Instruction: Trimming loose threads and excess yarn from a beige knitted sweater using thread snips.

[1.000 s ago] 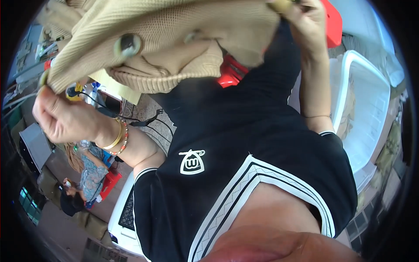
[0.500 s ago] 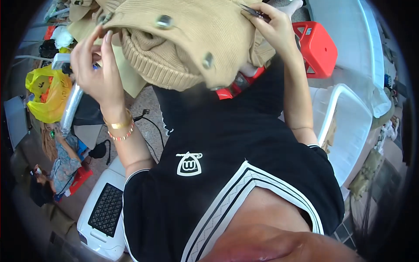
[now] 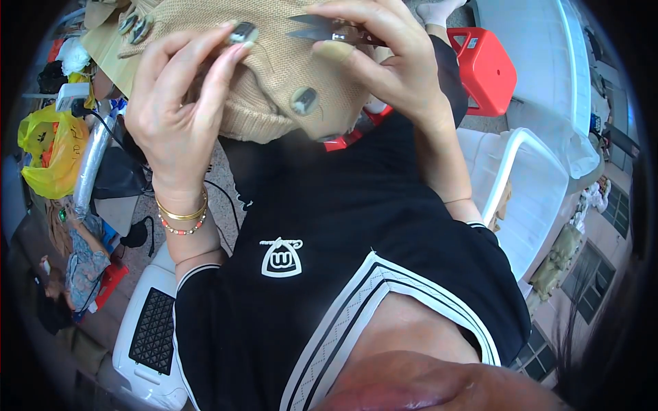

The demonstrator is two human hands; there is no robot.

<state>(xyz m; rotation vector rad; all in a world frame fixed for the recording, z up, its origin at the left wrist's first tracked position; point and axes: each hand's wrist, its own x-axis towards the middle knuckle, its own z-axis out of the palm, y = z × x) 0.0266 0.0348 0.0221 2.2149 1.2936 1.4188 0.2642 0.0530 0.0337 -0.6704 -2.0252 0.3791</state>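
Tan knit garment (image 3: 277, 68), before the person's lap, far edge cut off | red plastic stool (image 3: 485, 72), right of garment | right hand (image 3: 401, 65), over garment's right side, palm inward, fingers clamped on dark metal snips (image 3: 314, 32), blades apart, handle mostly hidden | left hand (image 3: 168, 109), raised over garment's left side, thumb and forefinger pinching a glossy dark-and-pale button (image 3: 244, 31), its edge covered
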